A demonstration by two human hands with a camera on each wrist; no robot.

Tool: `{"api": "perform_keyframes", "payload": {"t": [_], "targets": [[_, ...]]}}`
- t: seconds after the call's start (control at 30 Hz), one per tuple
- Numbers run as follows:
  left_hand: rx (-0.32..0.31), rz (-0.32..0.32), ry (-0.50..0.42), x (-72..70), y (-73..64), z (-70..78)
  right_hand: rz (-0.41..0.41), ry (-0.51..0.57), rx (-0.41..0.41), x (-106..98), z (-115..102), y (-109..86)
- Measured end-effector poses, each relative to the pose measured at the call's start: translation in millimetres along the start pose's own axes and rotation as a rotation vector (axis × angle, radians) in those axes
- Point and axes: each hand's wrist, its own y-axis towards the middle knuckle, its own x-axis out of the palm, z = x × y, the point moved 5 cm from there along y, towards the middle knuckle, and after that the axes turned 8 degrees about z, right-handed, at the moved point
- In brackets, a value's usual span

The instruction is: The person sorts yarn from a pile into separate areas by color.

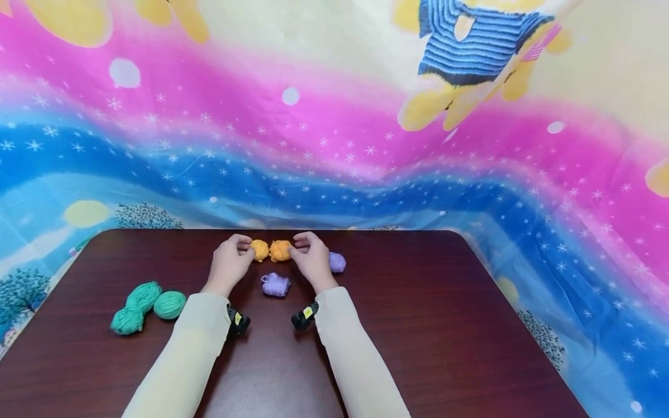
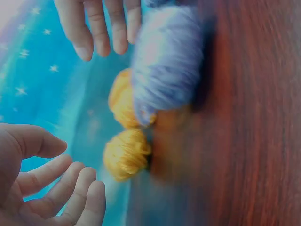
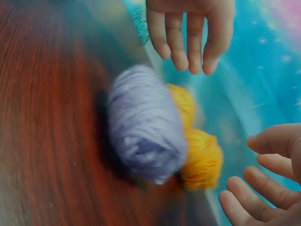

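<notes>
Two small yarn balls sit side by side near the table's far edge, a yellow ball (image 1: 259,250) on the left and an orange-yellow ball (image 1: 280,250) on the right. My left hand (image 1: 227,264) is just left of the pair, its thumb and fingers spread apart. On the other side is my right hand (image 1: 313,261), fingers loosely bent toward the orange-yellow ball. Both wrist views show a gap between the fingers (image 2: 96,200) and the balls. A purple yarn bundle (image 1: 274,285) lies between the hands, closer to me; it partly covers the orange-yellow ball (image 2: 121,99) in the left wrist view.
Another purple yarn ball (image 1: 337,262) lies just right of my right hand. Several green yarn balls (image 1: 169,305) are grouped at the left of the dark wooden table (image 1: 418,325). A printed cloth (image 1: 334,174) hangs behind the table. Each wrist carries a black camera (image 1: 305,316).
</notes>
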Motion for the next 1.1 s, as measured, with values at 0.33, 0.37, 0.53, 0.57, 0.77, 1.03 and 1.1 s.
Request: {"api": "perform_keyframes", "payload": {"t": [0.33,0.37,0.53,0.57,0.77,1.03,1.1], "targets": [[0.054,-0.040,-0.104,-14.2,-26.6,12.7,0.037,-0.035,-0.141,-40,-15,-10.9],[0.054,-0.044,-0.115,-14.7,-29.2,13.7,0.041,-0.029,-0.147,-45,-15,-12.1],[0.058,-0.066,-0.154,-14.5,-41.1,18.2,0.082,-0.009,-0.161,-66,-12,-16.3],[0.057,-0.068,-0.158,-14.0,-42.8,18.3,0.095,-0.008,-0.155,-69,-10,-16.6],[0.005,-0.069,-0.180,-7.9,-49.2,9.9,0.173,-0.023,-0.131,-84,7,-14.7],[-0.043,-0.105,-0.209,2.3,-53.3,2.2,0.185,-0.033,-0.129,-90,16,-11.8],[-0.071,-0.123,-0.231,5.2,-54.3,0.2,0.184,-0.037,-0.116,-92,18,-11.2]]}}
